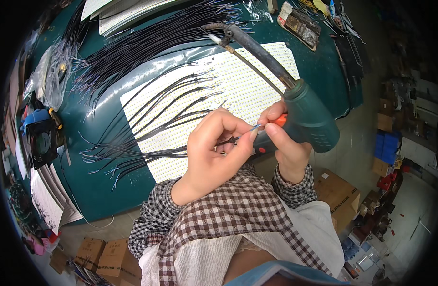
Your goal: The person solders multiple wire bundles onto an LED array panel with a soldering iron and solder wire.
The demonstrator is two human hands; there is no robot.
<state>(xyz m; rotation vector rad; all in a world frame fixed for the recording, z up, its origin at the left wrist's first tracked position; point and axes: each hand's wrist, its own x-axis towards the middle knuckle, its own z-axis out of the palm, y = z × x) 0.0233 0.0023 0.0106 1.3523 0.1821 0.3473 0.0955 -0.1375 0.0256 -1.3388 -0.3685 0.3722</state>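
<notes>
My left hand (212, 152) pinches a thin black cable (227, 141) near its end, where a slim blue wire (255, 127) shows between the fingertips. Close against it, my right hand (289, 148) has its thumb and forefinger together at the wire's tip. That same hand is around a dark green soldering gun (314, 117) with an orange trigger (279, 120). Its metal arm and pale-tipped feed tube (219, 40) point up and left over the table. Under my hands lie white LED panels (257, 76) with several black cables (166, 121) laid across them.
A large bundle of black cables (152, 47) spreads along the far side of the green table (100, 188). Stacked white panels (126, 19) lie behind it. A worn box (299, 26) sits far right, and a black-and-blue device (40, 133) stands left. Cardboard boxes (336, 198) are on the floor.
</notes>
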